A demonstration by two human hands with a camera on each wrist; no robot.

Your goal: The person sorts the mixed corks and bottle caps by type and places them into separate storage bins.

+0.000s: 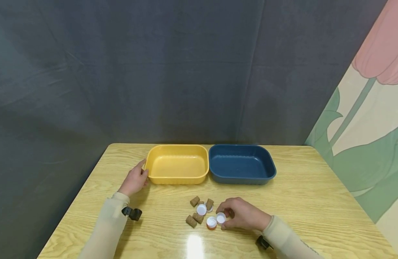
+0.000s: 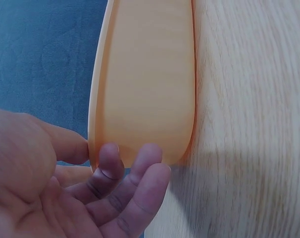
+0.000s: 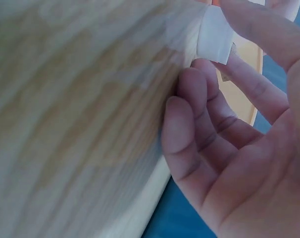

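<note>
My left hand [image 1: 135,181] holds the left end of a yellow tray [image 2: 150,64], its thumb and fingers bent about the rim in the left wrist view. On the table, my right hand [image 1: 245,214] has thumb and index finger on either side of a white bottle cap [image 1: 220,218]. That cap [image 3: 214,37] also shows between the fingers in the right wrist view. Touching it on the left is another white cap [image 1: 211,221] with a red-orange one under it. Brown corks [image 1: 191,221] and more white caps [image 1: 201,209] lie just left, some overlapping.
A dark blue tray [image 1: 241,178] stands against the right side of the yellow one, near the back edge of the wooden table [image 1: 309,201]. Behind hangs a dark grey curtain [image 1: 186,72]. A wall with painted flowers [image 1: 373,154] rises at the right.
</note>
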